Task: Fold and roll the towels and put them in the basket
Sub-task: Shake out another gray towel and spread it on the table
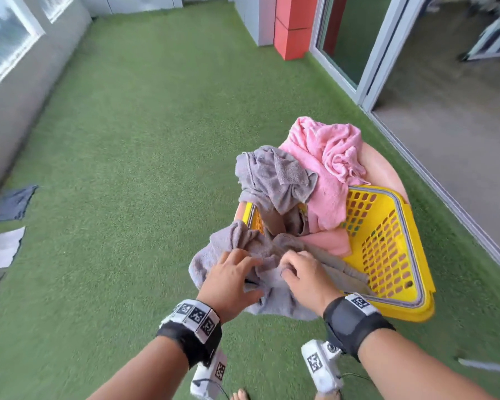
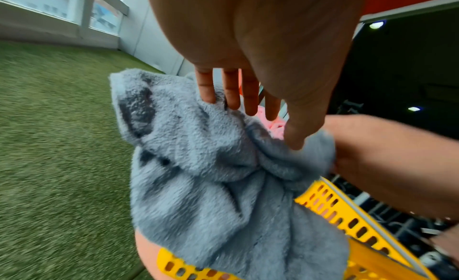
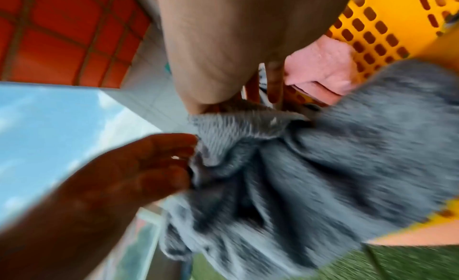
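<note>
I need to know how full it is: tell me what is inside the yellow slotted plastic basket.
The yellow slotted plastic basket holds crumpled towels: a pink terry towel and a grey one piled over its rim. Another grey towel, under both hands, spills over the near edge. The towels hide the bottom.

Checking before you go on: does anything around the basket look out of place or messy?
Yes. The yellow basket sits tilted on a pink tub, with crumpled pink and grey towels spilling over its rim. Loose cloths lie on the grass by the left wall.
</note>
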A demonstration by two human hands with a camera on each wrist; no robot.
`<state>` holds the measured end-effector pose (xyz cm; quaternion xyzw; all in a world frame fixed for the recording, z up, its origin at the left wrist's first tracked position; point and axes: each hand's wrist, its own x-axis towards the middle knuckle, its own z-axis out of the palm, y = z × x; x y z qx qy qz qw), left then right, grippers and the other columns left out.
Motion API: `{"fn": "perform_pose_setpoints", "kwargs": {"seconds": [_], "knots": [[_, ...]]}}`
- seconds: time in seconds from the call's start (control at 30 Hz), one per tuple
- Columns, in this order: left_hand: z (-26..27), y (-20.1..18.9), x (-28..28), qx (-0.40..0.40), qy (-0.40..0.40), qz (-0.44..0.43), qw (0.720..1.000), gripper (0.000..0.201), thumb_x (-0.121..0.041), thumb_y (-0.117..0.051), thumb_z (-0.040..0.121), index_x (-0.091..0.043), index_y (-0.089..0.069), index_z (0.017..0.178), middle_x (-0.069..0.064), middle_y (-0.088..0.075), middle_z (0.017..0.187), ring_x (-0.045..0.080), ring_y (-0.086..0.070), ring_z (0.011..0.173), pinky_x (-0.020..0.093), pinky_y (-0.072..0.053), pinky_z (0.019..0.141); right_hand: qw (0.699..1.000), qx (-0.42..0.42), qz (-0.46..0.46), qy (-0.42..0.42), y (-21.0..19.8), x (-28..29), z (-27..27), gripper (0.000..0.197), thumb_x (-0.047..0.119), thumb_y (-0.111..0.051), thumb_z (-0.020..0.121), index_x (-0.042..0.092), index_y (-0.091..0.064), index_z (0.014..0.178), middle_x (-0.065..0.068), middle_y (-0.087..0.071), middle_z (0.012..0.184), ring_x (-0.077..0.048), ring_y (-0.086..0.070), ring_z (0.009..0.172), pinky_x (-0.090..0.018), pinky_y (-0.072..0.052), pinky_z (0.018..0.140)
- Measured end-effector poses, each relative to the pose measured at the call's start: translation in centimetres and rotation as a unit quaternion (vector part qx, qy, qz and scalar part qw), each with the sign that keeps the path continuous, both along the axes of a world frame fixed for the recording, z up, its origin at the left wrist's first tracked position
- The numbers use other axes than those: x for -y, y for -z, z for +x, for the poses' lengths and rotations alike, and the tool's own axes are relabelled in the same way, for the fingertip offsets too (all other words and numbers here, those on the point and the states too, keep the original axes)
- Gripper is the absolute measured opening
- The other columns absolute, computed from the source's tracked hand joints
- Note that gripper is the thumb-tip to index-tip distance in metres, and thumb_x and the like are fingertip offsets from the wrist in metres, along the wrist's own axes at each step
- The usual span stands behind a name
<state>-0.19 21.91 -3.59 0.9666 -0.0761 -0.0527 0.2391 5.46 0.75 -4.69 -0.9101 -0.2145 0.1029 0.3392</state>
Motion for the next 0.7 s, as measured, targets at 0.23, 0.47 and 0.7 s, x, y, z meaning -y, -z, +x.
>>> {"fn": "perform_pose_setpoints", "kwargs": {"seconds": [0.23, 0.47, 0.7], "knots": [[3.8, -5.7, 1.3, 0.080, 0.026, -0.101, 0.991, 0.046, -0.063, -0.056, 0.085, -0.021, -0.047, 0.069, -0.007, -0.047, 0.079, 0.016, -0.045, 0.076, 0.037, -0.043, 0.073, 0.995, 0.008, 0.096, 0.027, -9.4, -1.9, 2.3, 0.009, 0.023, -0.061, 0.091, 0.025, -0.056, 0.084, 0.004, -0.065, 0.073, -0.006, -0.056, 0.067, -0.020, -0.042, 0.065], [5.0, -11.1, 1.3, 0.092, -0.001, -0.232, 0.968, 0.033, -0.040, -0.058, 0.094, -0.019, -0.047, 0.071, 0.002, -0.047, 0.060, 0.012, -0.039, 0.059, 0.040, -0.040, 0.060, 0.988, 0.017, 0.153, 0.034, -12.0, 0.4, 5.6, 0.021, 0.044, -0.061, 0.084, 0.024, -0.064, 0.084, -0.004, -0.069, 0.074, -0.008, -0.056, 0.067, -0.044, -0.052, 0.070], [5.0, -13.1, 1.6, 0.104, -0.075, -0.270, 0.954, 0.039, -0.052, -0.052, 0.093, -0.015, -0.063, 0.094, 0.007, -0.070, 0.086, 0.028, -0.067, 0.084, 0.049, -0.054, 0.077, 0.975, 0.124, 0.171, 0.061, -13.0, 2.1, 5.0, 0.017, 0.021, -0.071, 0.081, 0.022, -0.055, 0.075, 0.007, -0.057, 0.060, -0.007, -0.051, 0.056, -0.032, -0.046, 0.060]]}}
